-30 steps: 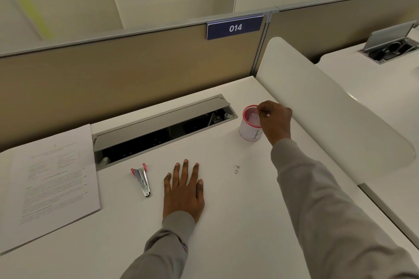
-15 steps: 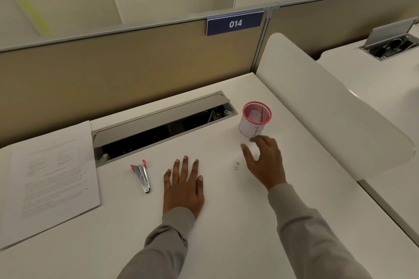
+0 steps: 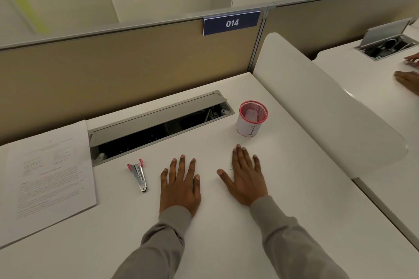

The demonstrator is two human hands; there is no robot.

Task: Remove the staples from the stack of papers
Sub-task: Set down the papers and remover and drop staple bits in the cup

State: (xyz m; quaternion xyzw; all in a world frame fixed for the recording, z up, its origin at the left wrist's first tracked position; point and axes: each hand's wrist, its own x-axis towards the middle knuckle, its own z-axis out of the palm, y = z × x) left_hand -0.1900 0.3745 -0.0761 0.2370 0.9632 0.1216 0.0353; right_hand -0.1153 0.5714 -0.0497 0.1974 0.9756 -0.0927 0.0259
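Now both of my grips lie flat on the bench point(image 3: 301, 192), fingers straight and spread, holding nothing. The stack of papers point(image 3: 45, 176) sits at the far left, well apart from the left grip point(image 3: 180, 184). The staple remover point(image 3: 138, 174) lies between them, just beside that grip. Its long axis runs away from me, red handles at the far end and metal tip toward me. The left grip is plainly the nearer one, so I judge the reach goes leftward. The right grip point(image 3: 243, 179) rests short of the red mesh cup point(image 3: 252, 118). A second ago it was pinched over the cup's rim, and half a second ago it hovered loosely curled; the left grip has not moved.
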